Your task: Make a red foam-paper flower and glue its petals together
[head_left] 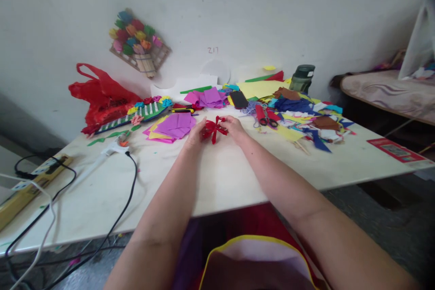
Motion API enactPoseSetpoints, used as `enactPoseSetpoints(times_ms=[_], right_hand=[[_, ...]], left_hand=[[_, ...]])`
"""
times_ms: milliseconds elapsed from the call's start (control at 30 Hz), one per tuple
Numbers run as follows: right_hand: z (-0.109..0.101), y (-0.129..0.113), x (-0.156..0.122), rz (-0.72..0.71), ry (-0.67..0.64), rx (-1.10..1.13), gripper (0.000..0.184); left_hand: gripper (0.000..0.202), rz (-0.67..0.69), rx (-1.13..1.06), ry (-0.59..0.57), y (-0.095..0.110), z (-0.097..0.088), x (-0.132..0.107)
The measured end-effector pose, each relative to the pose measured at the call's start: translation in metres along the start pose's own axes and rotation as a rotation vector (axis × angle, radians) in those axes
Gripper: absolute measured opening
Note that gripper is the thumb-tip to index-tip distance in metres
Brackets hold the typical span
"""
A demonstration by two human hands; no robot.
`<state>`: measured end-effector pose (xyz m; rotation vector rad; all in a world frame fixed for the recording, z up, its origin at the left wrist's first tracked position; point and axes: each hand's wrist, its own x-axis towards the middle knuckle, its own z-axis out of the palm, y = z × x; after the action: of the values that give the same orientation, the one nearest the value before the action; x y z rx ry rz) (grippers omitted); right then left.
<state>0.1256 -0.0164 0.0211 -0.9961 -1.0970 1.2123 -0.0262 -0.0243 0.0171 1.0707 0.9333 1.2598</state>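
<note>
Between my two hands is a red crepe-paper flower with several narrow petals fanned out, just above the white tabletop. My left hand is closed on its left petals. On the other side, my right hand pinches an upper right petal between thumb and fingers. Left of my left hand lie stacked purple paper sheets with yellow ones under them. Scissors rest to the right of my right hand, by a red paper piece. A dark phone lies behind my hands.
A white glue gun with a black cord lies at left, near a power strip. A red plastic bag stands behind it. Cloth-like scraps and a green bottle are at right. The table's front edge runs below my forearms.
</note>
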Motion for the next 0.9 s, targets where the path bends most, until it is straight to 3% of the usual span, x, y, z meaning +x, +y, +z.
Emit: enactPoseSetpoints(times_ms=[200,467,900], right_hand=[[-0.001,-0.001,-0.001,-0.024,-0.035,-0.073,0.022],[-0.004,0.002,0.002,-0.106,-0.131,-0.215,0.027],[-0.009,0.011,0.009,-0.272,-0.164,-0.367,0.032]], left_hand=[[0.055,-0.055,0.022,0.018,0.002,0.001,0.001],[0.027,-0.053,0.117,-0.006,0.003,-0.001,-0.002],[0.029,-0.020,0.160,-0.030,0.008,0.003,-0.006]])
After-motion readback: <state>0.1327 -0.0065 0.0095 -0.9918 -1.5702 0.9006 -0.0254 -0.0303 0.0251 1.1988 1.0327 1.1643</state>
